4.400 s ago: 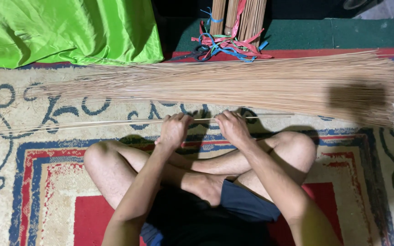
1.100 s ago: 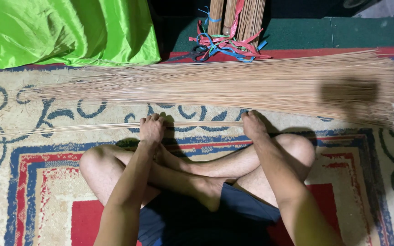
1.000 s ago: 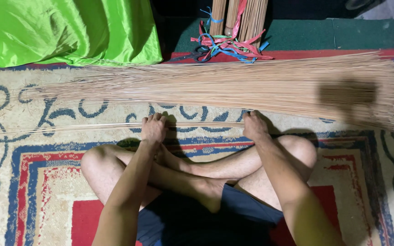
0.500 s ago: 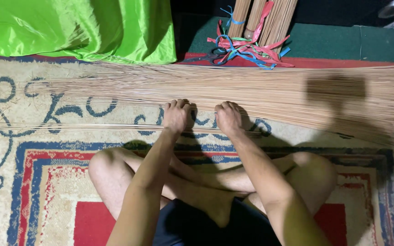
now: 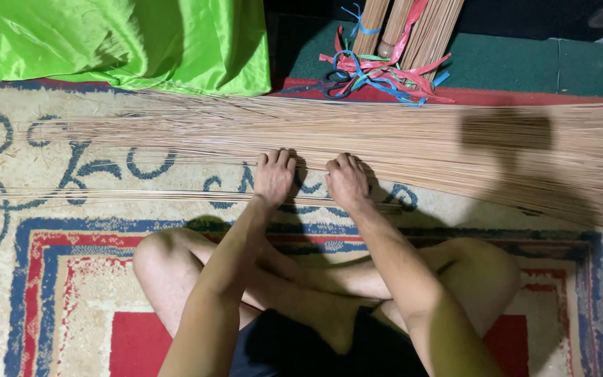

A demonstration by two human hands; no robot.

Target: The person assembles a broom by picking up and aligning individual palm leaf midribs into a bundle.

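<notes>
pile of thin tan palm-rib sticks: long axis 9–3 o'clock, at 12 o'clock of both hands
left hand: fingertips curled on pile's near edge
right hand: same; whether either pinches a stick, can't tell

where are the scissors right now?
Head view, top centre: the black-handled scissors lie on the red carpet edge, just right of the shiny green cloth, beside the tangle of red and blue ribbons, beyond the big fan of thin sticks.
</notes>
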